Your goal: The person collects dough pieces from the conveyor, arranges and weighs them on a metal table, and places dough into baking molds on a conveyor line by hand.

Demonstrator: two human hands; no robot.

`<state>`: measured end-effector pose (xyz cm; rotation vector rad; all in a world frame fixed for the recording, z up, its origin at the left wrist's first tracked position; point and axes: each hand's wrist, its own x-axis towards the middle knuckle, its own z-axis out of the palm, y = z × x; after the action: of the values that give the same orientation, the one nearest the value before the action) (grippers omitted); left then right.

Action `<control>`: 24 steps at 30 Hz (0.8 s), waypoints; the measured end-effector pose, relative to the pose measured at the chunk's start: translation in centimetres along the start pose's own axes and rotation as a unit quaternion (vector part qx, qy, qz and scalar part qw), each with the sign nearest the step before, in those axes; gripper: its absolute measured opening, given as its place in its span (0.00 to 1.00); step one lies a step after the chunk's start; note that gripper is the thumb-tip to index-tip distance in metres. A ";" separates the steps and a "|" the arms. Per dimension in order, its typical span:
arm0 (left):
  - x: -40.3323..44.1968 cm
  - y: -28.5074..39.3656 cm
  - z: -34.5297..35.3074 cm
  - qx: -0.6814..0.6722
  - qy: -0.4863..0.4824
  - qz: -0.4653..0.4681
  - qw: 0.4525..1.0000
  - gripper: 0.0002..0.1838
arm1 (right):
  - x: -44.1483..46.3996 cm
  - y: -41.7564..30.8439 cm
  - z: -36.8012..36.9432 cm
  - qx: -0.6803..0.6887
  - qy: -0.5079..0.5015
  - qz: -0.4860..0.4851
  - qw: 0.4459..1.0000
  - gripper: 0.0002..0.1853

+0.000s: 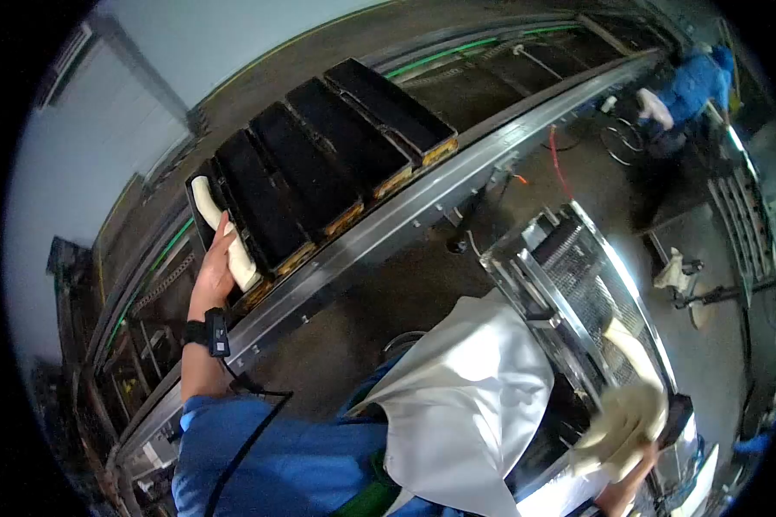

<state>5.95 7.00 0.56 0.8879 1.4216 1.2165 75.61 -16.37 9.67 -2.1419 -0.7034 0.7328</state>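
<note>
My left hand (217, 265) reaches over the near-left black loaf pan (248, 302). Its fingers are stretched out and touch a long, pale dough roll (205, 202), which lies lengthwise in that pan. A black device is strapped to the left wrist. At the lower right, my right hand (634, 478) is at the edge of a blurred bunch of pale dough (621, 426), partly hidden by it, and appears to grip it. Another dough strip (631, 345) lies on the metal mesh conveyor (573, 258) just beyond the bunch.
Several dark pans (345, 129) stand side by side on a long conveyor with a metal side rail (353, 246). A white apron (470, 379) covers my front. Farther off at the upper right is a person in blue (698, 86). A metal rack (741, 224) stands at the right.
</note>
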 end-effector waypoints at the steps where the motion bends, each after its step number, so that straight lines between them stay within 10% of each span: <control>1: 1.4 0.4 2.2 -0.075 0.025 -0.043 0.996 0.32 | -0.5 -3.1 0.2 0.023 -0.014 -0.030 0.999 0.43; 6: 9.3 -3.0 7.5 0.214 0.071 -0.005 0.974 0.32 | -3.2 -19.6 5.7 0.069 -0.153 -0.207 0.964 0.43; 10: 15.3 -6.1 10.6 0.169 0.103 -0.025 0.980 0.31 | -2.5 -34.0 18.1 0.006 -0.399 -0.412 0.819 0.28; 15: 16.2 -4.0 12.8 0.244 0.082 -0.072 0.964 0.31 | 3.4 -34.3 31.3 -0.114 -0.117 -0.592 0.789 0.28; 17: 17.0 -5.0 12.6 0.238 0.078 -0.035 0.967 0.30 | 6.2 -30.5 31.7 -0.112 -0.211 -0.535 0.811 0.26; 24: 16.5 -6.5 12.7 0.225 0.130 -0.006 0.966 0.30 | 14.9 -6.6 27.3 -0.504 -0.025 -0.227 0.833 0.31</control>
<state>15.40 24.04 -9.19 1.0478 1.9630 1.0438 65.47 10.30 -4.28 -2.6546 -1.8597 0.1170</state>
